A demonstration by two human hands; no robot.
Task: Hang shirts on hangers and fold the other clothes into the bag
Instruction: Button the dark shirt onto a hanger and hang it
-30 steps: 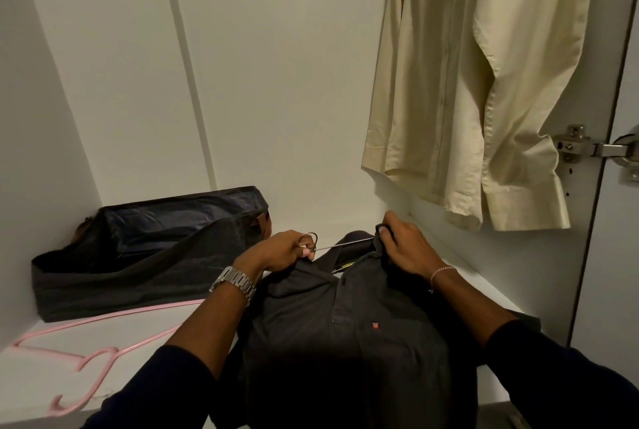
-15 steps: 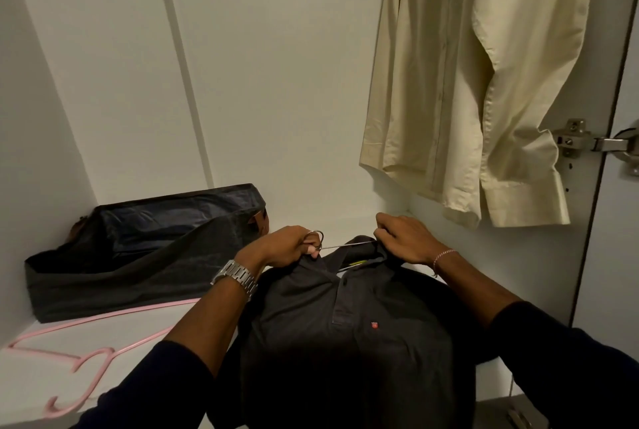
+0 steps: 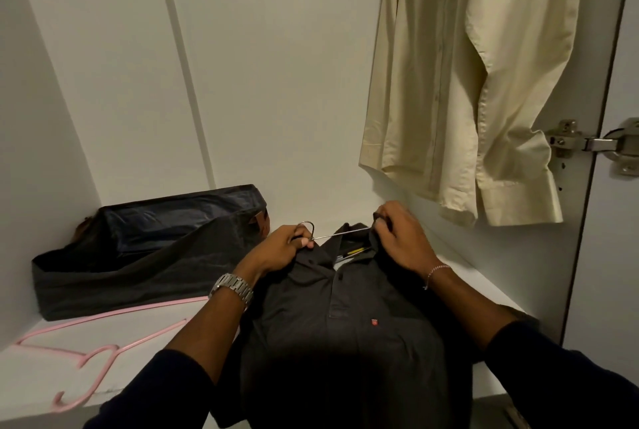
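Observation:
A dark grey polo shirt (image 3: 345, 335) lies front-up on the white wardrobe shelf (image 3: 45, 370), its lower part hanging over the front edge. A thin metal hanger (image 3: 332, 234) runs across the collar opening. My left hand (image 3: 280, 250) grips the hanger's hook together with the left side of the collar. My right hand (image 3: 403, 238) pinches the right side of the collar over the hanger's wire. A dark fabric bag (image 3: 138, 248) stands open at the back left of the shelf.
A pink plastic hanger (image 3: 93, 356) lies on the shelf at the front left, partly against the bag. A cream long-sleeved shirt (image 3: 466, 82) hangs at the upper right. The wardrobe door with a metal hinge (image 3: 587, 145) is at the right.
Both hands have shifted only slightly on the collar. My right hand has moved a little along the collar over the hanger wire. The shirt lies as before.

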